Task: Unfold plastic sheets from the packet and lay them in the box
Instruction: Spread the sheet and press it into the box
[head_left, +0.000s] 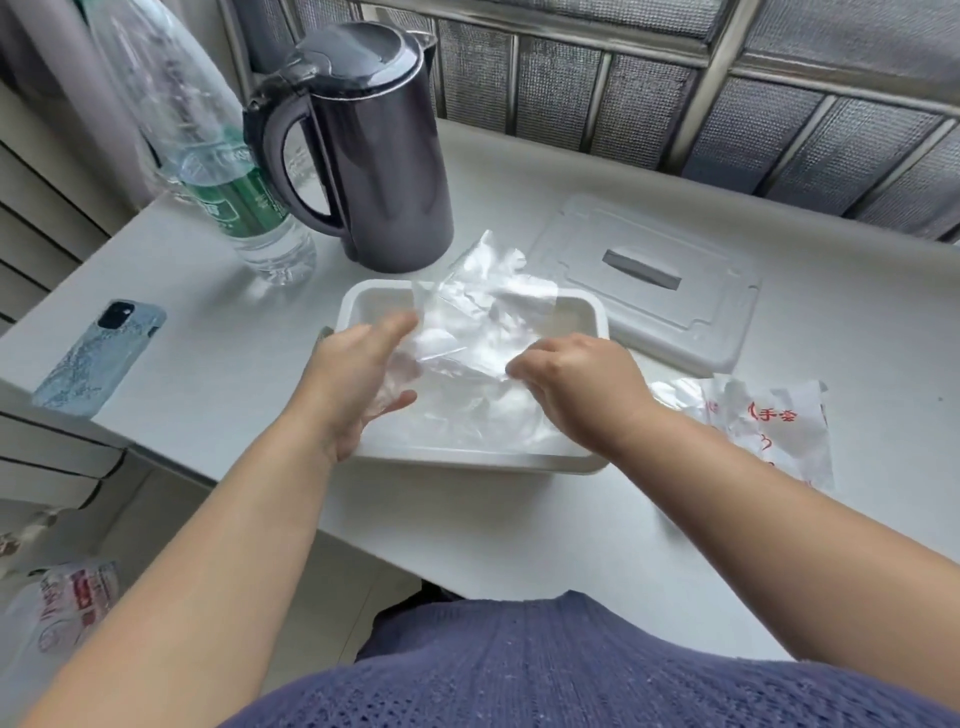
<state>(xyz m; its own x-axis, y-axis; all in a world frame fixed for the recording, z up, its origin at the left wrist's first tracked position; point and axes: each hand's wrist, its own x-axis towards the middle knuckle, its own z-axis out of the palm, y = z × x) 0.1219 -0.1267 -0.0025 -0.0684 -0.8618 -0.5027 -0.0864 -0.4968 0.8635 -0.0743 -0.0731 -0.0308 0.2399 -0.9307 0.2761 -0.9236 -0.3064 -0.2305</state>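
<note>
A white rectangular box (358, 301) stands open in the middle of the table. A clear crumpled plastic sheet (483, 301) rises over it, with more sheets lying inside. My left hand (358, 374) is over the box's left side, thumb and fingers spread around the sheet's left edge. My right hand (576, 384) is over the box's right side, its fingers curled and pinching the sheet's lower right part. The packet (758, 426), white with red print, lies to the right of the box.
The box's lid (644, 280) with a slot lies behind right. A dark kettle (363, 156) and a water bottle (244, 202) stand behind left. A phone (98, 358) lies near the table's left edge. A window grille runs along the back.
</note>
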